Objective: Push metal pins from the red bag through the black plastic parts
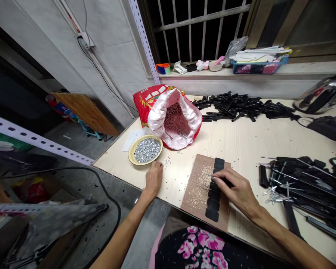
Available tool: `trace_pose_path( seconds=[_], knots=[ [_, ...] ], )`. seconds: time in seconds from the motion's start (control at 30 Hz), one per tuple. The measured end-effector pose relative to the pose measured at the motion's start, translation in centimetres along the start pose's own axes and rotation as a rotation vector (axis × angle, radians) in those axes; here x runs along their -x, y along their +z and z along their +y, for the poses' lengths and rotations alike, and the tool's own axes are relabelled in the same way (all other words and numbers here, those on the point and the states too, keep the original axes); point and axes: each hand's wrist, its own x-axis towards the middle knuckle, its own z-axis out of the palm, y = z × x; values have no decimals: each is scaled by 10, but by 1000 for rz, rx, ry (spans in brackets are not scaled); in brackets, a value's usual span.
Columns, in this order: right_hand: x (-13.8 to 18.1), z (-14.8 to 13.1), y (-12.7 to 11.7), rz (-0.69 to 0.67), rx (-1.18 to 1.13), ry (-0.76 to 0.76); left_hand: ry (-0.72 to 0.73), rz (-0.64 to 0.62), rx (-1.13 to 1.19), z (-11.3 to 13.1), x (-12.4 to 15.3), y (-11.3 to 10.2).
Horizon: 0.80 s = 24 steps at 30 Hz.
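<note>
My left hand [153, 177] rests at the table's front edge, its fingers curled together; whatever they hold is hidden. Beside it stands a yellow bowl [131, 156] filled with small shiny metal pieces [148, 150]. A few loose metal bits [167, 161] lie just right of those fingertips. Between the fingers of my right hand [235, 186] is a thin pointed metal tool [208, 174], its tip pointing left. Below that hand lies a brown board [192, 194] bearing a column of black rounded pieces [212, 204] and scattered pale grains [197, 192], too small to identify.
An open red sack [145, 102] of thin reddish-brown rods stands behind the bowl. Black parts [240, 104] are heaped along the back. More black parts with metal rods [294, 179] cover the right side, near a shiny kettle [320, 93]. A blue basket [260, 68] sits on the sill.
</note>
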Motion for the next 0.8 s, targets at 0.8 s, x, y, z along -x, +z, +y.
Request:
trace_pose_path(
  seconds=[0.8],
  knots=[
    [-33,-3,19,-104,234,40,-283,-328,1628,114,2,-24]
  ],
)
